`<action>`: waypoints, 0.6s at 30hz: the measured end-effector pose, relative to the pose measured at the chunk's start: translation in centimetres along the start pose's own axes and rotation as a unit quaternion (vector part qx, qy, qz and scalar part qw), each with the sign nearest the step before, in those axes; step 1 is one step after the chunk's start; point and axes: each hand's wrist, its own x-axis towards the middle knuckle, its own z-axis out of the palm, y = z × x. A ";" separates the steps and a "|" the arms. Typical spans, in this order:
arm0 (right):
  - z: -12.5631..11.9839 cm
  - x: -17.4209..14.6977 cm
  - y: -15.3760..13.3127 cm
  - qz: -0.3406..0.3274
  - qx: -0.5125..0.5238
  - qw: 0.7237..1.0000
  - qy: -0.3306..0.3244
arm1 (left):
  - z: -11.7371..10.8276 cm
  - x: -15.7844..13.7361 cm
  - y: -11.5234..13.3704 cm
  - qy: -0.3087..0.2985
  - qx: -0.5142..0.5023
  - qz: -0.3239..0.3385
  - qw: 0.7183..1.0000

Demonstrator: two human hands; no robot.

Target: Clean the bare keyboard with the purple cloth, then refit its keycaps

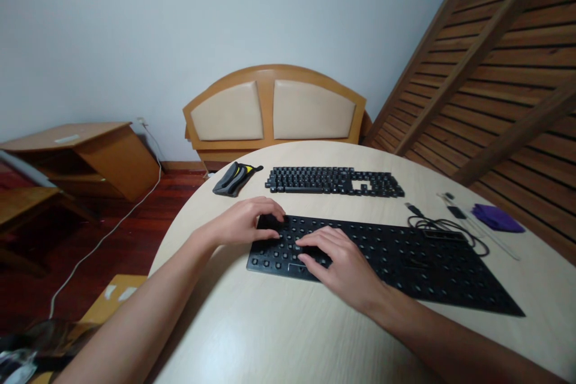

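A black keyboard base [387,246] with its keycaps off, small switch stems showing, lies aslant on the round table. At its far left corner is my left hand [247,222], fingers curled over the back edge and thumb on the top face. My right hand [339,255] is over the left part of the base, thumb and forefinger apart above the stems, with no object visible between them. Behind the base, loose black keycaps [310,180] are laid out in keyboard order, with a gap around a lone keycap on the right.
A grey and black pouch with yellow trim [236,178] sits back left on the table [252,318]. To the right are a coiled black USB cable [438,225], a purple cloth [497,217] and a thin white stick [495,241]. A padded headboard [267,105] stands beyond.
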 end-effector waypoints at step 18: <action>4.2 4.5 -3.8 0.046 0.077 0.992 -0.094 | 0.2 -0.8 -4.0 0.008 -0.051 -0.117 0.992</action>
